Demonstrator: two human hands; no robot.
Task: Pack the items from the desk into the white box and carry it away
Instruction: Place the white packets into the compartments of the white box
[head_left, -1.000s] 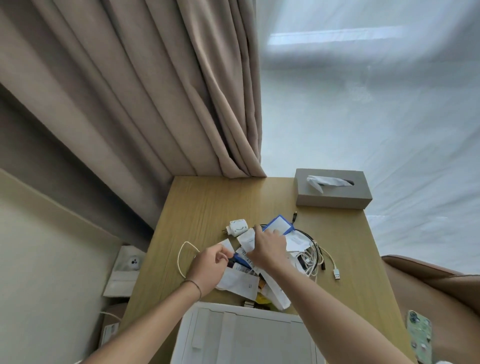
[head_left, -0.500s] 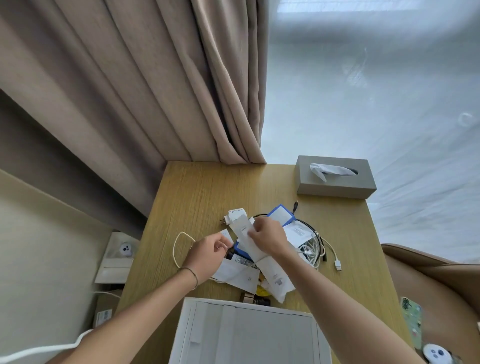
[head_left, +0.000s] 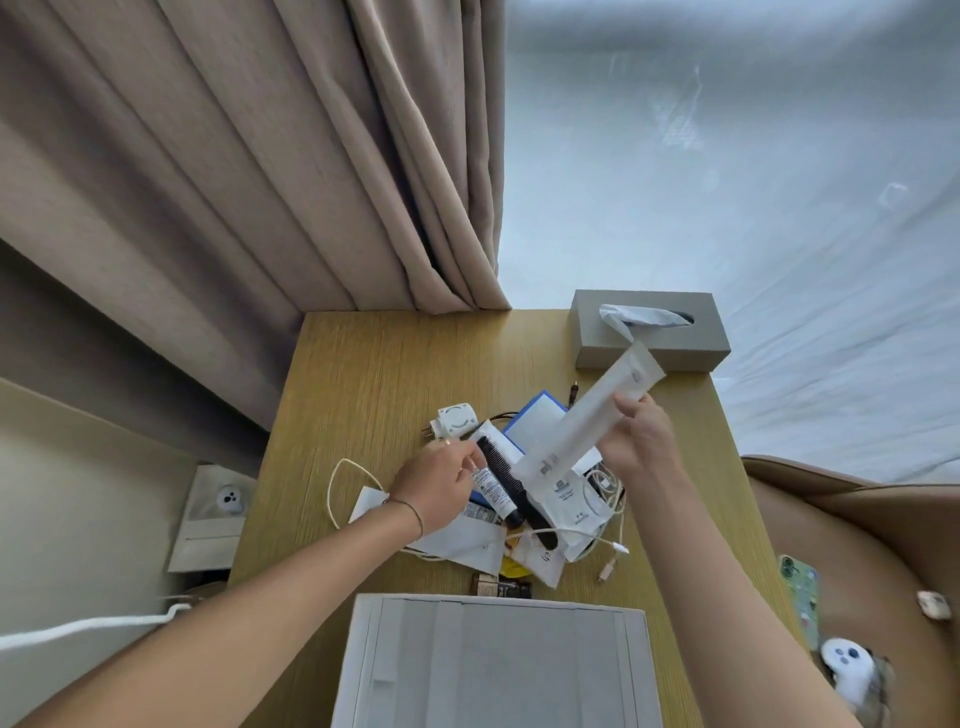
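Right hand (head_left: 641, 447) fingers are pinched on a long white packet (head_left: 587, 421), now lifted clear of the pile. Left hand (head_left: 441, 486), just beside, grips a black comb (head_left: 511, 486). Below both hands, the white box (head_left: 498, 670) is waiting; packing is barely begun.

A bedroom or hotel-style room: a small wooden desk (head_left: 374, 374) stands against heavy beige curtains (head_left: 234, 156), beside a bed in rumpled white sheets (head_left: 753, 182). A grey tissue box (head_left: 649, 338) sits on the desk, and a brown upholstered chair (head_left: 857, 545) stands alongside.
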